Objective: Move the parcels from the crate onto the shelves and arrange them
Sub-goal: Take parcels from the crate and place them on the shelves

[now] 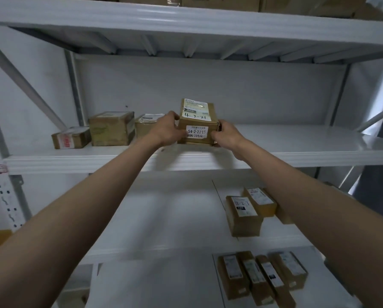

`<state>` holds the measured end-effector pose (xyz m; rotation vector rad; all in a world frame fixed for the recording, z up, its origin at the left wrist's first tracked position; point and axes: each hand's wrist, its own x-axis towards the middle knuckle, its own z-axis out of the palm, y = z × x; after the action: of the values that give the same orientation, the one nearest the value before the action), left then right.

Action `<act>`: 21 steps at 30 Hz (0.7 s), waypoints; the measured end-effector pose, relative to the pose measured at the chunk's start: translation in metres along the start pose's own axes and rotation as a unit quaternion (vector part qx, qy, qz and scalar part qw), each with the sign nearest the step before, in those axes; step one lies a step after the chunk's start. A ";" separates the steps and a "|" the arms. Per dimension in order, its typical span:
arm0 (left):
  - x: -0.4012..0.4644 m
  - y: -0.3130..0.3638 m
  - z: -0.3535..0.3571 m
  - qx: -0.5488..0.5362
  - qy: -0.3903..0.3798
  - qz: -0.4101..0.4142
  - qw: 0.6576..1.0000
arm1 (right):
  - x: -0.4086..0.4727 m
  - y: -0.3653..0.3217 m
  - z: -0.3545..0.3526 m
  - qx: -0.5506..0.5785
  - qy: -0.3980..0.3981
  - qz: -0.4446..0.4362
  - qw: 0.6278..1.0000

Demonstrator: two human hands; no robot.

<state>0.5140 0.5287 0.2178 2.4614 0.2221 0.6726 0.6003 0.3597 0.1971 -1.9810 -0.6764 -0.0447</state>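
Note:
A brown cardboard parcel (197,117) with white labels and handwritten "4-3-21" sits near the front of the upper white shelf (297,150). My left hand (167,130) grips its left side, fingers curled over the edge. Its right side is gripped by my right hand (227,135). Three other parcels stand in a row to the left: a small one with red print (70,138), a taller box (111,127), and one (145,126) partly hidden behind my left hand. The crate is not in view.
The shelf below (175,218) carries a few parcels at its right (244,215). Several narrow parcels (261,276) lie side by side on the lowest shelf. Boxes (219,1) sit on the top shelf. A perforated upright (6,196) runs down the left.

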 end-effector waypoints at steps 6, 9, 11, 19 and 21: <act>0.039 -0.010 0.019 0.073 0.002 -0.048 0.996 | 0.047 0.011 0.004 -0.020 -0.054 0.014 0.998; 0.052 -0.015 0.027 0.095 0.001 -0.078 0.992 | 0.067 0.017 0.010 -0.030 -0.088 0.026 0.995; 0.061 -0.017 0.032 0.109 0.006 -0.089 0.990 | 0.081 0.021 0.015 -0.043 -0.090 0.028 0.995; 0.079 -0.023 0.041 0.144 -0.002 -0.145 0.979 | 0.144 0.044 0.042 -0.106 -0.105 0.040 0.988; 0.079 -0.023 0.039 0.142 -0.006 -0.147 0.979 | 0.141 0.038 0.044 -0.105 -0.098 0.041 0.989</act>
<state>0.6017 0.5519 0.2100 2.6227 0.7059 0.5276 0.7261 0.4451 0.1878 -2.2345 -0.7392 0.1350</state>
